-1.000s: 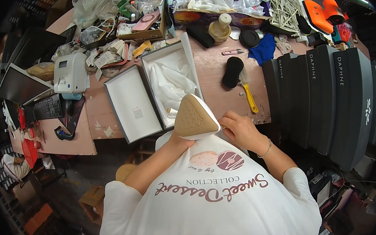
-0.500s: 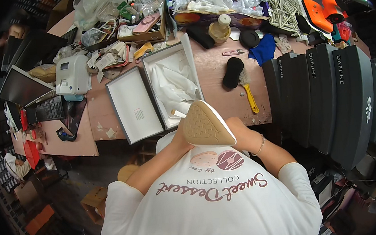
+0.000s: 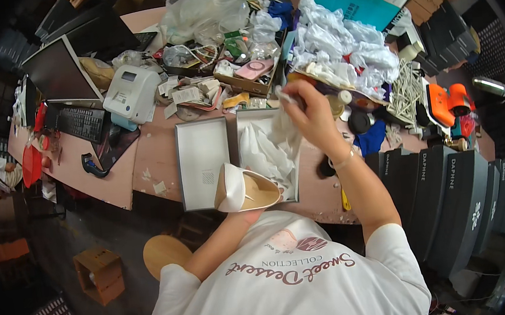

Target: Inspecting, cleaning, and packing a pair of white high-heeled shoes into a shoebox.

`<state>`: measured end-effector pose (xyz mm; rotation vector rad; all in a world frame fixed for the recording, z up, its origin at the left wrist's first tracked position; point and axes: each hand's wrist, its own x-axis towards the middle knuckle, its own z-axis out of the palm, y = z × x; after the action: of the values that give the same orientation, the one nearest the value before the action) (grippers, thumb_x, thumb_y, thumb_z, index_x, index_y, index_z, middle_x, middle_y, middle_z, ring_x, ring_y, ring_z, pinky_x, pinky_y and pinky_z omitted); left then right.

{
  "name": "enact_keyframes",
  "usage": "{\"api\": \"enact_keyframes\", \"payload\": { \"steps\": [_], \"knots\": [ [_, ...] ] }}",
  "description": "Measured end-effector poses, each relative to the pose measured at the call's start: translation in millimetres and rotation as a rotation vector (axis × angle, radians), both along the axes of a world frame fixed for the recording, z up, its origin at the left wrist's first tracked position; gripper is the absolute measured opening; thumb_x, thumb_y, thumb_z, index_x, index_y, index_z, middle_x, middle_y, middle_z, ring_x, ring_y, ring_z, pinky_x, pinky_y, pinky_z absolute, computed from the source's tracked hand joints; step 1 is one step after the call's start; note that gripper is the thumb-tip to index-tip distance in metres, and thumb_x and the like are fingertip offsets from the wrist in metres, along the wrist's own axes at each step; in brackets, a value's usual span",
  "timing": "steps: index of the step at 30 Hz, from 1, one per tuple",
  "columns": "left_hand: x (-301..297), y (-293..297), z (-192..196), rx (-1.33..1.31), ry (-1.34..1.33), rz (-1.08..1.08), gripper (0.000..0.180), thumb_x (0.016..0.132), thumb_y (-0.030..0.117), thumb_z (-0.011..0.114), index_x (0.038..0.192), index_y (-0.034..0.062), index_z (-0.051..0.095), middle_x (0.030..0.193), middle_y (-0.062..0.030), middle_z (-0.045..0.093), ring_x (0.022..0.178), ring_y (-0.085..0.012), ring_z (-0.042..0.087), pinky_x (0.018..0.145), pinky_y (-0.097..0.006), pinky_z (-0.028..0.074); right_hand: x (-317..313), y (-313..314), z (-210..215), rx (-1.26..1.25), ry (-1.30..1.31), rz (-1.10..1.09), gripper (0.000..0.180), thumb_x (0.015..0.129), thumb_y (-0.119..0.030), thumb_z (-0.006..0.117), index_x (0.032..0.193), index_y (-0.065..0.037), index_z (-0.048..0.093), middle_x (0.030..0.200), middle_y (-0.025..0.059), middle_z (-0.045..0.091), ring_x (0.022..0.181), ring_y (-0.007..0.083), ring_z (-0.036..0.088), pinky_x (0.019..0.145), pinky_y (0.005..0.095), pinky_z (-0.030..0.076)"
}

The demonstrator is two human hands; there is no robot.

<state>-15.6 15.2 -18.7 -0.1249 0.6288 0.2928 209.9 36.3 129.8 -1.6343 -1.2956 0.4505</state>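
Over the open box (image 3: 249, 121), the right hand (image 3: 309, 112) is raised with its fingers pinched together on a sheet of white tissue (image 3: 283, 131), which hangs crumpled from the fingertips down into the box. A thin bracelet (image 3: 344, 161) circles that wrist. At the near edge of the box, the left hand (image 3: 247, 216) sits under a cream shoe (image 3: 245, 190); most of the hand is hidden beneath it, so how its fingers close cannot be told, though the shoe rests on it, tilted with the tan insole facing up and the toe toward the person's right.

Inside the box lies more white tissue (image 3: 261, 156), bunched along the bottom and the right wall. Just left of the box, touching it, lies the lid (image 3: 203, 162), upturned, pale grey inside and holding nothing but a small printed mark.

Beyond both, the pink table (image 3: 151, 152) is crowded: a white label printer (image 3: 131, 96), a black keyboard (image 3: 82, 122), a dark monitor (image 3: 58, 70), a shallow tray (image 3: 251, 84) with a pink case and small oddments in it, and a heap of white wrapping (image 3: 345, 48) behind the raised hand. An orange tool (image 3: 448, 102) lies farther right. Along the person's right stands a row of dark boxes (image 3: 451, 199), upright and packed side by side. Below the table, near the left elbow, a round wooden stool (image 3: 164, 254) shows.
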Motion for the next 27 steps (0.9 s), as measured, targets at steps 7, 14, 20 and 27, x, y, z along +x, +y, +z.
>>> {"api": "enact_keyframes", "payload": {
  "steps": [7, 14, 20, 27],
  "knots": [
    [3.6, 14.7, 12.2, -0.096, -0.056, 0.097, 0.058, 0.086, 0.054, 0.043, 0.103, 0.0000, 0.056, 0.104, -0.0211, 0.058, 0.102, -0.0465, 0.053, 0.090, -0.059, 0.042, 75.3, 105.5, -76.6, -0.208, -0.527, -0.096, 0.045, 0.079, -0.022, 0.065, 0.117, -0.003, 0.051, 0.120, 0.0223, 0.049, 0.090, 0.0352, 0.060, 0.077, 0.0403, 0.050],
    [15.2, 15.8, 22.8, 0.215, 0.156, -0.056, 0.046, 0.092, 0.043, 0.042, 0.126, 0.0119, 0.045, 0.117, -0.0078, 0.054, 0.107, -0.0230, 0.055, 0.091, -0.039, 0.048, -73.4, -48.5, -45.1, -0.329, 0.016, 0.492, 0.092, 0.071, -0.036, 0.075, 0.140, -0.002, 0.023, 0.140, 0.0210, 0.033, 0.129, 0.0313, 0.035, 0.106, 0.0396, 0.029],
    [5.9, 22.7, 33.8, 2.077, 0.180, -0.990, 0.052, 0.077, 0.035, 0.066, 0.118, 0.0051, 0.053, 0.118, -0.0107, 0.052, 0.117, -0.0270, 0.044, 0.101, -0.052, 0.029, -50.9, -206.0, -58.9, -0.033, 0.855, -0.396, 0.058, 0.079, -0.020, 0.062, 0.127, 0.005, 0.039, 0.121, 0.0167, 0.053, 0.108, 0.0221, 0.054, 0.091, 0.0344, 0.044],
    [77.5, 59.1, -33.0, 2.644, 0.231, -1.245, 0.025, 0.072, 0.021, 0.066, 0.092, 0.0067, 0.062, 0.105, -0.0098, 0.055, 0.115, -0.0282, 0.044, 0.102, -0.063, 0.017, -139.7, -258.6, -69.3, 0.129, 0.990, -0.714, 0.061, 0.076, -0.033, 0.065, 0.120, 0.004, 0.044, 0.106, 0.0134, 0.058, 0.093, 0.0216, 0.059, 0.078, 0.0323, 0.049]
  ]
}}
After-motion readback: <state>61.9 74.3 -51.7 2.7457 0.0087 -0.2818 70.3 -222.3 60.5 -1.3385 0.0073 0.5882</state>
